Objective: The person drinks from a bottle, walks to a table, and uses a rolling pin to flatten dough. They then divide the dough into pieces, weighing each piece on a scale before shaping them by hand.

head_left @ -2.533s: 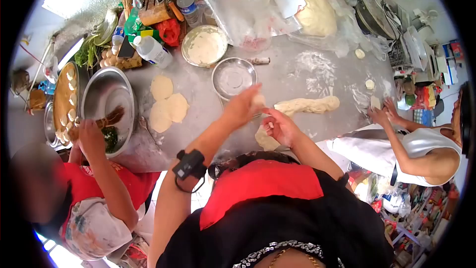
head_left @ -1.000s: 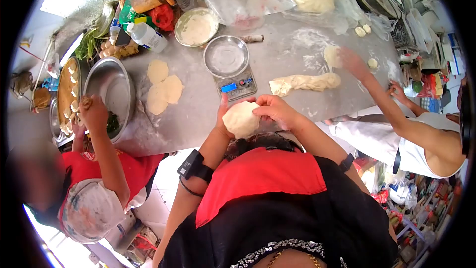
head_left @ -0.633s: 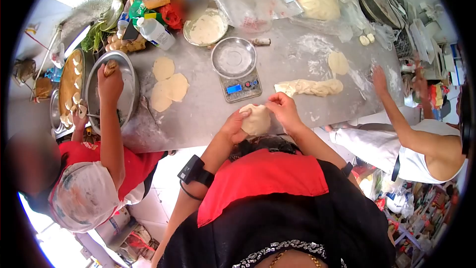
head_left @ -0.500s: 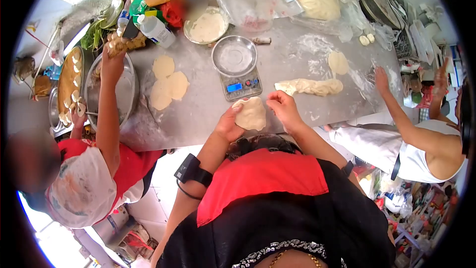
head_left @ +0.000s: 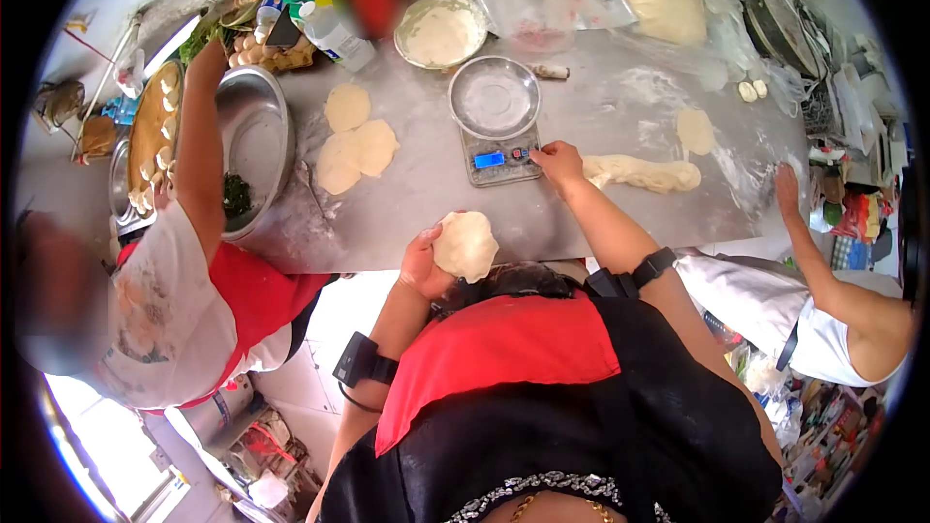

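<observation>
My left hand [head_left: 423, 266] is closed on the edge of a flat, roundish piece of dough [head_left: 465, 246], held in front of the table's near edge. My right hand [head_left: 560, 165] touches the right side of a digital kitchen scale [head_left: 502, 163], with a fingertip at its buttons. Its fingers are curled together and nothing shows in them. On the scale stands a round metal pan [head_left: 494, 97], and the blue display is lit. Just right of my right hand lies a long roll of dough [head_left: 644, 174].
Flattened dough rounds [head_left: 358, 155] lie left of the scale; another round [head_left: 695, 132] lies at right. A bowl of flour [head_left: 441, 31] stands behind. A co-worker's arm [head_left: 201, 150] reaches across a metal basin [head_left: 276, 97] at left. Another person's hand [head_left: 787, 186] rests at the table's right edge.
My right hand has moved from beside the dough forward to the scale's buttons. My left hand has lowered slightly with the dough. The left co-worker's arm has reached farther forward.
</observation>
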A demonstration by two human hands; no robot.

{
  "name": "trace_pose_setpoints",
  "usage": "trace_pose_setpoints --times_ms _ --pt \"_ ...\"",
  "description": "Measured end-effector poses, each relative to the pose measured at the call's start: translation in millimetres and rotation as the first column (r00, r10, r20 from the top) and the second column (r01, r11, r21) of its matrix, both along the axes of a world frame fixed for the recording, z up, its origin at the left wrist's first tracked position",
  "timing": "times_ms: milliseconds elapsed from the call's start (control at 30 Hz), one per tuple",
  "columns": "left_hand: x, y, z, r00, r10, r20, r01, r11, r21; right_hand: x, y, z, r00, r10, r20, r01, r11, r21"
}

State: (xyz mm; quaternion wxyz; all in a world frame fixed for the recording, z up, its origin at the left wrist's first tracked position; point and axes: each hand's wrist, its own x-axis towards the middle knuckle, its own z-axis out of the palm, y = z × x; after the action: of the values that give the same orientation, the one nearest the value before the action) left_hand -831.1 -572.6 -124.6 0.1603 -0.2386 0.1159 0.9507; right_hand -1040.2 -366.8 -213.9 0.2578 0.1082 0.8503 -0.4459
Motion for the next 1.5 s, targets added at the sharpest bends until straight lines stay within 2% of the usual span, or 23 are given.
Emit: trace_pose_setpoints --times_ms 100,200,300,400,500,600,733,833,867,900,967,1067,1200,1300,1367,1500 --pt "8 -10 0 0.997 0.030 0.067 -0.032 0.999 0.025 -6 -2 1 0.986 -0.065 0.151 0.075 0.995 -0.061" --pt "7 -14 -5 0.997 0.028 0.079 -0.033 0.997 0.064 -10 -3 -18 0.986 -0.087 0.145 0.107 0.985 -0.138" --pt "-3 -14 -5 0.997 0.000 0.082 -0.004 0.999 0.048 -6 6 -3 0.947 -0.016 0.319 0.082 0.978 -0.194" --pt "-16 -18 -7 0.997 -0.017 0.070 0.018 1.000 -0.021 -1 8 23 0.896 0.077 0.436 -0.039 0.995 -0.095" --pt "-22 -22 -13 0.997 -0.012 0.071 0.017 0.998 -0.066 5 11 22 0.887 0.143 0.440 -0.111 0.989 -0.097" --pt "-29 -28 -13 0.999 -0.008 0.044 0.011 0.998 -0.060 24 16 6 0.944 0.187 0.271 -0.180 0.982 -0.050" --pt "-54 -24 5 1.000 0.004 -0.025 -0.005 0.998 -0.060 50 35 -20 0.950 0.254 0.184 -0.229 0.962 -0.146" --pt "-93 -12 23 0.995 -0.013 -0.101 0.005 0.997 -0.072 64 40 -20 0.926 0.316 0.208 -0.299 0.948 -0.110" --pt "-106 -11 21 0.983 -0.058 -0.174 0.049 0.997 -0.059 65 39 -8 0.907 0.328 0.266 -0.309 0.945 -0.112" --pt "-114 -10 15 0.994 -0.057 -0.094 0.029 0.962 -0.273 67 37 -1 0.921 0.301 0.247 -0.287 0.953 -0.095" --pt "-123 -5 4 0.998 0.002 0.057 0.035 0.757 -0.653 73 37 6 0.946 0.245 0.212 -0.237 0.969 -0.063" --pt "-107 -18 1 0.970 0.160 0.184 0.039 0.642 -0.765 78 42 2 0.970 0.173 0.170 -0.165 0.984 -0.061" --pt "-60 -44 -35 0.937 0.173 0.303 0.104 0.689 -0.717 86 52 12 0.964 0.055 0.259 0.005 0.975 -0.224" --pt "-17 -53 -65 0.902 0.154 0.403 0.158 0.752 -0.640 96 65 11 0.948 -0.039 0.315 0.157 0.919 -0.360" --pt "-3 -52 -71 0.891 0.161 0.425 0.131 0.805 -0.579 93 67 16 0.929 -0.078 0.363 0.210 0.917 -0.340" --pt "12 -45 -77 0.869 0.137 0.475 0.187 0.798 -0.573 96 71 13 0.920 -0.102 0.379 0.237 0.914 -0.329"
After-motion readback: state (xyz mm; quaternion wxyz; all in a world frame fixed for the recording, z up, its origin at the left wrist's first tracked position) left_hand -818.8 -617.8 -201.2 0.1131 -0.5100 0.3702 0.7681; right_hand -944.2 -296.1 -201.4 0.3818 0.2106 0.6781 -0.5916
